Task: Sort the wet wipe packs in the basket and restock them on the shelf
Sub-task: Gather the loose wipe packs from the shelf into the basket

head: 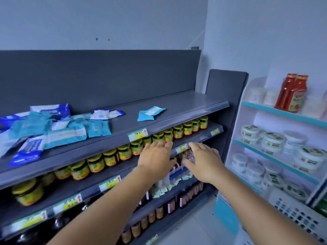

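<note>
Soft teal and blue-white plastic wet wipe packs [58, 128] lie heaped at nine o'clock on the grey metal top shelf [177, 105]. Left hand [155, 156] and right hand [205, 161], apparently empty, reach forward with fingers spread.

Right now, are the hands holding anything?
No. The left hand and right hand are both out in front of the shelves with fingers spread, and neither has a grip on anything. The wipe packs lie untouched on the top shelf.
</note>
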A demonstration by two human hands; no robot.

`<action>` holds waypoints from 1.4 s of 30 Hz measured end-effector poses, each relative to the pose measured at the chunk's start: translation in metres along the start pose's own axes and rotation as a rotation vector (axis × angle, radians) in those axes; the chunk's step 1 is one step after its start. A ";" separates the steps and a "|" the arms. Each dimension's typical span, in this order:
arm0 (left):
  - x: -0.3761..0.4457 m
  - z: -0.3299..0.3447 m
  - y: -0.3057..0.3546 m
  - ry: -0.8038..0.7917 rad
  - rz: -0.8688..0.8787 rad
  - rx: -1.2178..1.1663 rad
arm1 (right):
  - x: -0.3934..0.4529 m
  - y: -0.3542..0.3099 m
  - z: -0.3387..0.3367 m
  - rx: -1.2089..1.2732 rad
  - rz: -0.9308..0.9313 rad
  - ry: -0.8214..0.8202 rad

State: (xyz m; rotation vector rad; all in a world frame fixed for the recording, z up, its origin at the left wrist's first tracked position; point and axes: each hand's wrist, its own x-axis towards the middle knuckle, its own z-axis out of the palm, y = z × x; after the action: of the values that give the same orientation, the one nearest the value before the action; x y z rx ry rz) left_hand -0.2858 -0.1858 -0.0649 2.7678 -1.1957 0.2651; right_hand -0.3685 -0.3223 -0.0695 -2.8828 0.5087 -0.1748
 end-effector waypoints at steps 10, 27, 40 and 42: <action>-0.009 -0.039 -0.158 0.064 -0.146 0.047 | 0.082 -0.145 0.006 0.003 -0.116 0.043; 0.002 -0.024 -0.337 -0.072 -0.482 0.174 | 0.214 -0.279 0.056 -0.052 -0.347 -0.102; 0.025 -0.025 -0.363 -0.155 -0.693 0.198 | 0.288 -0.303 0.088 0.243 -0.195 -0.288; 0.026 -0.031 -0.366 -0.104 -0.708 0.142 | 0.293 -0.304 0.087 0.365 -0.216 -0.294</action>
State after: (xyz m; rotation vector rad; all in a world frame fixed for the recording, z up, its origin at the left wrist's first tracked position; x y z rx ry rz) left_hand -0.0049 0.0508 -0.0424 3.1341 -0.1538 0.1350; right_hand 0.0170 -0.1293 -0.0628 -2.5357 0.0969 0.1128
